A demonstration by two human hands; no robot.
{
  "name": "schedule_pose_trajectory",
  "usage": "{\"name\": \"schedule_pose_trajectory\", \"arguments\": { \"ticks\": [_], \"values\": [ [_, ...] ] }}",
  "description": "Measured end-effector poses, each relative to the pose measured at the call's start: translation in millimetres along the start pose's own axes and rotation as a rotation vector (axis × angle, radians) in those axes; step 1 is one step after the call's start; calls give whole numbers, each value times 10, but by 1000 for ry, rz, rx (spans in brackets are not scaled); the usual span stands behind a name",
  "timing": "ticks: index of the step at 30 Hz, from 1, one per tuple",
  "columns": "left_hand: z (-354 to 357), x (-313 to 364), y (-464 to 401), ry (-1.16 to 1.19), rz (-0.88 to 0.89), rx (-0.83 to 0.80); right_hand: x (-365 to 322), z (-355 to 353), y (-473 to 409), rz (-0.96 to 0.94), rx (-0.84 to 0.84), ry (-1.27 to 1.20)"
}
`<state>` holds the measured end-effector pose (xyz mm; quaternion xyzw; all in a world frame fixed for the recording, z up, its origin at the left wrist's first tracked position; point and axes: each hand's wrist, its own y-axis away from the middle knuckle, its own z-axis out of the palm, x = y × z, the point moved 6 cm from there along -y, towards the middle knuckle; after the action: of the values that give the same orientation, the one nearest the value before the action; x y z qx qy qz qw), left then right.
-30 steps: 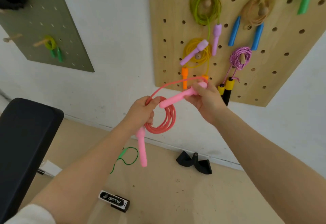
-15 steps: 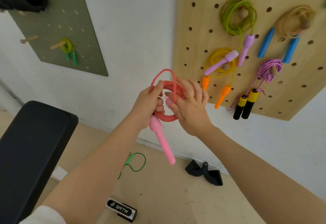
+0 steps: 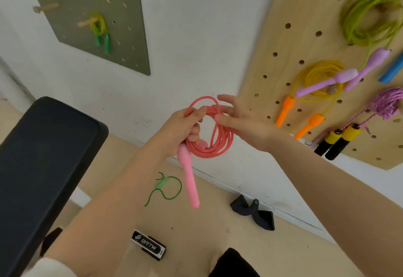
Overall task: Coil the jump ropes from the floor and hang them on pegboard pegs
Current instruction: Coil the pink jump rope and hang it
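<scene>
While the left hand (image 3: 185,128) grips the coiled pink jump rope (image 3: 214,137), 1 handle hanging downward, the right hand (image 3: 242,122), fingers spread against the coil, lies nearer the wooden pegboard (image 3: 283,63), up and right.

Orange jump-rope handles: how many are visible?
2, both hanging against the wooden pegboard below the coiled yellow rope: the left orange handle, the lower right orange handle.
</scene>
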<state>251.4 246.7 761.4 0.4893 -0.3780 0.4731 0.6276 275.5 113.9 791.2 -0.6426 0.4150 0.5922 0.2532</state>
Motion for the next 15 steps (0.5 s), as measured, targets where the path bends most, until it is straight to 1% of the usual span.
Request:
{"name": "schedule_pose_trajectory", "arguments": {
  "ticks": [1,3,5,8,9,12,15],
  "values": [
    [-6,62,-44,11,12,-25,-24,106,-127,-25,-80,3],
    [-100,181,-174,29,39,-40,-99,207,-409,-85,-131,-51],
    [-272,246,-330,47,53,-45,-63,238,-727,-29,-191,-138],
    [-566,292,-642,87,63,-54,47,306,-1172,99,-436,-217],
    [-668,296,-766,98,59,-43,71,322,-1324,114,-513,-231],
    [-947,339,-1143,219,32,16,15,282,-1876,56,-580,-233],
    [-1143,493,-1416,313,33,97,-105,330,-2341,60,-646,-247]
  ]
}}
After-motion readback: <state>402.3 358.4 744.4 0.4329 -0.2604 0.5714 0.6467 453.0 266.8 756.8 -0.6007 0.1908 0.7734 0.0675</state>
